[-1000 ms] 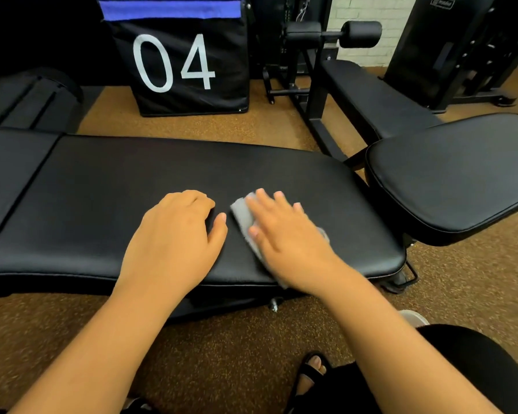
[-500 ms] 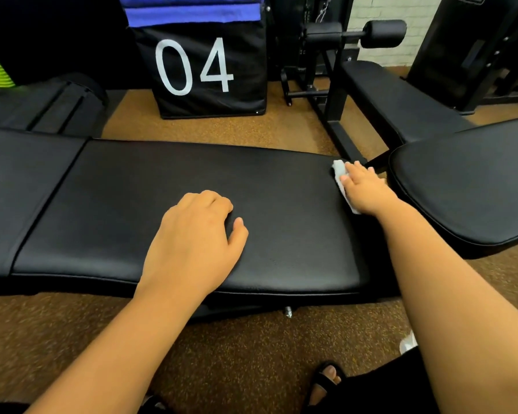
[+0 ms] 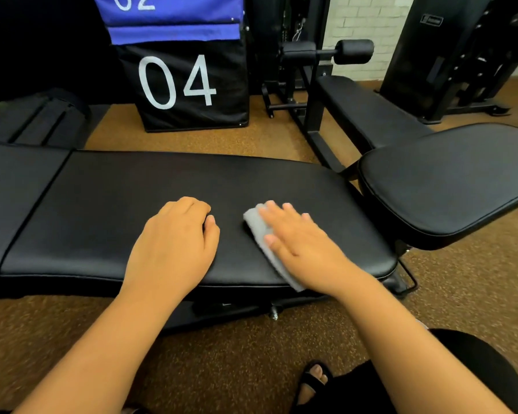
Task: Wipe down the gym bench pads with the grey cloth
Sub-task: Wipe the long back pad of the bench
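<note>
The small grey cloth [image 3: 262,239], folded flat, is spread on the long black vinyl bench pad [image 3: 126,210], toward that pad's right end and reaching from its middle down to its near edge, where one corner hangs just over. It is pressed down by the right hand [image 3: 304,245], whose fingers are stretched out flat and slightly spread on top of the cloth rather than curled around it. To the left of the cloth, apart from it, the left hand [image 3: 177,246] is rested on the same pad with fingers loosely curled under and nothing held; it appears to be used as a brace.

No wet streaks or marks can be made out on the vinyl, so which parts of the long pad are already wiped cannot be told. The work is judged to be in mid-course on this pad's right half. Left of the long pad, across a seam, a second black pad section [image 3: 15,201] is seen; to its right, a rounded black seat pad [image 3: 449,180] is set apart from it by a gap. Neither is being touched, and both are presumably yet to be wiped. Beyond the long pad, a black padded block numbered 04 [image 3: 192,85] stands on the brown speckled floor [image 3: 251,354].
</note>
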`<action>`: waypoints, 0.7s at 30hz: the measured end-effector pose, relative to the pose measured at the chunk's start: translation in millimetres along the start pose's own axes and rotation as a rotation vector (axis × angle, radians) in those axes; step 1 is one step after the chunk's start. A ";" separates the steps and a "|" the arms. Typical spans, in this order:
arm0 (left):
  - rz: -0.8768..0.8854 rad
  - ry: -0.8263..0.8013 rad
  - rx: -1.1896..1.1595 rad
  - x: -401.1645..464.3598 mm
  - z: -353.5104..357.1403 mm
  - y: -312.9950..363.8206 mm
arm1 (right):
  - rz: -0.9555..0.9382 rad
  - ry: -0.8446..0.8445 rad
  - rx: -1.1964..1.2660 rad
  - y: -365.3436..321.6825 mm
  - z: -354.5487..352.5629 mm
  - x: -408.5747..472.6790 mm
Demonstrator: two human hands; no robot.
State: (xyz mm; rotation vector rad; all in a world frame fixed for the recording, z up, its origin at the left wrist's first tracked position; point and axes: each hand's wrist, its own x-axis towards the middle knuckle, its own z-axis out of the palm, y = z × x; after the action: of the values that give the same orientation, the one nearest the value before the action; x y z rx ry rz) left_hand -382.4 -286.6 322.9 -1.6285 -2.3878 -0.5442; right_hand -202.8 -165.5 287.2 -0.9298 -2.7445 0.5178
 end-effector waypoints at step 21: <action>0.293 -0.224 -0.192 47.4 35.7 109.7 | 0.620 0.232 -0.019 85.0 -26.7 -65.0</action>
State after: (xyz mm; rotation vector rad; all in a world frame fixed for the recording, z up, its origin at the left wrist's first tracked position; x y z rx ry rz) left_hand -296.9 -195.9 328.1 -2.1819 -2.2358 -0.5762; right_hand -97.4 -135.7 274.1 -1.7319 -2.2268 0.4362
